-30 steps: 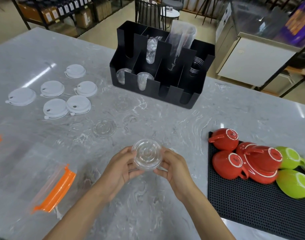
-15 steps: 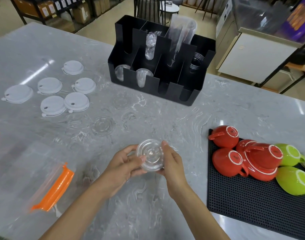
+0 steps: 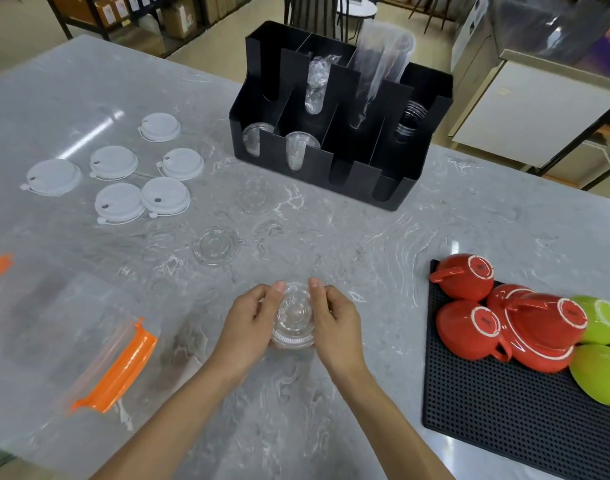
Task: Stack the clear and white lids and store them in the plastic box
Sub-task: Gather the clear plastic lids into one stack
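Observation:
My left hand (image 3: 249,317) and my right hand (image 3: 334,318) both grip a small stack of clear lids (image 3: 294,317) just above the grey marble table (image 3: 365,244). One loose clear lid (image 3: 216,244) lies on the table beyond my hands; another clear lid (image 3: 253,199) lies fainter, nearer the black organizer. Several white lids (image 3: 165,195) lie flat at the far left. The clear plastic box (image 3: 54,327) with orange clips (image 3: 123,368) stands at the near left.
A black cup organizer (image 3: 334,168) holding clear cups stands at the back centre. A black mat (image 3: 504,410) at the right carries upturned red cups (image 3: 469,327) and green cups (image 3: 601,379). Shelves and a counter stand beyond the table.
My hands drew the clear lid stack slightly nearer and closed in from both sides, fingers now curled over its top edge. The camera view shifted a little.

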